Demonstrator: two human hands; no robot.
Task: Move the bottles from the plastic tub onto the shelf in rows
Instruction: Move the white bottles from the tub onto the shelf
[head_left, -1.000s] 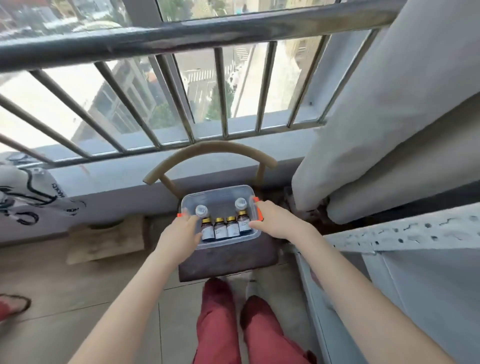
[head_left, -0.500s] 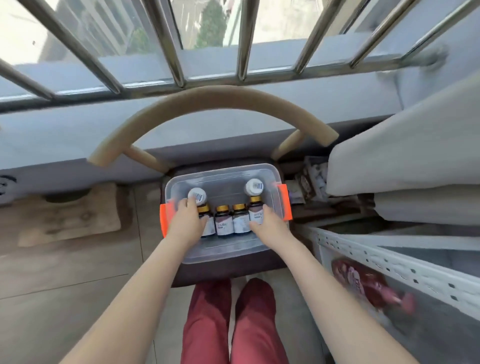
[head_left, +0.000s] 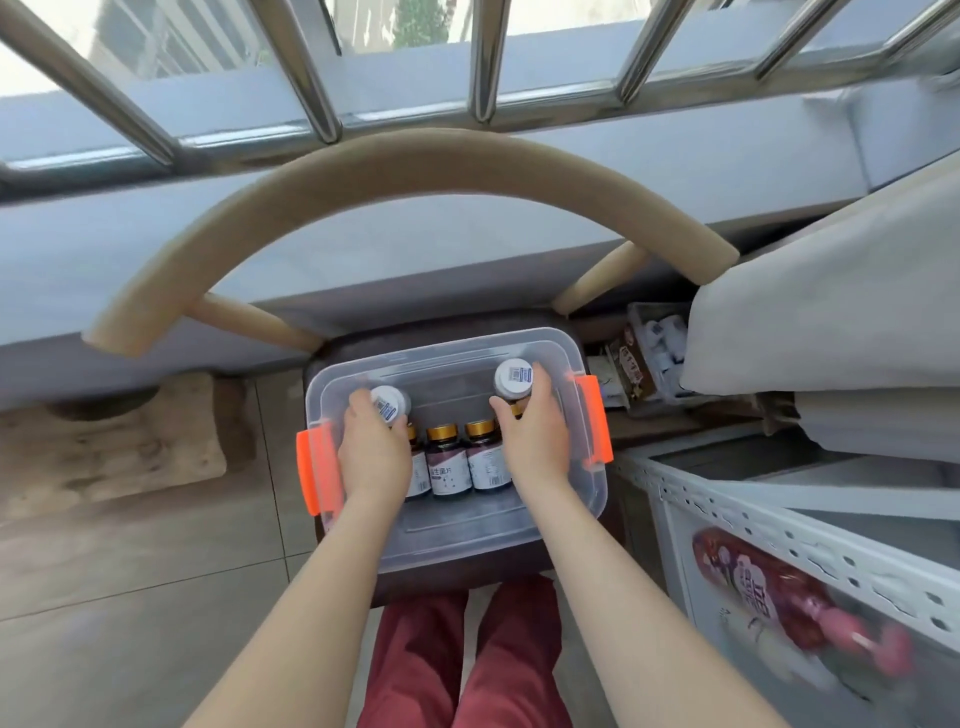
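Left hand (head_left: 375, 453) curled round white-capped bottle (head_left: 390, 404), left side of plastic tub (head_left: 467, 543). Right hand (head_left: 531, 441) grips second white-capped bottle (head_left: 514, 376), tub's far right. Gold-capped bottles (head_left: 444, 461) in a row mid-tub. Shelf (head_left: 779, 522) just right of tub.

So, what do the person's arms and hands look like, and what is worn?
The left forearm and right forearm are bare to the frame edge: no sleeves show. The left hand and the right hand carry no gloves, and no watch, bracelet or ring is visible. The trousers are dark red.
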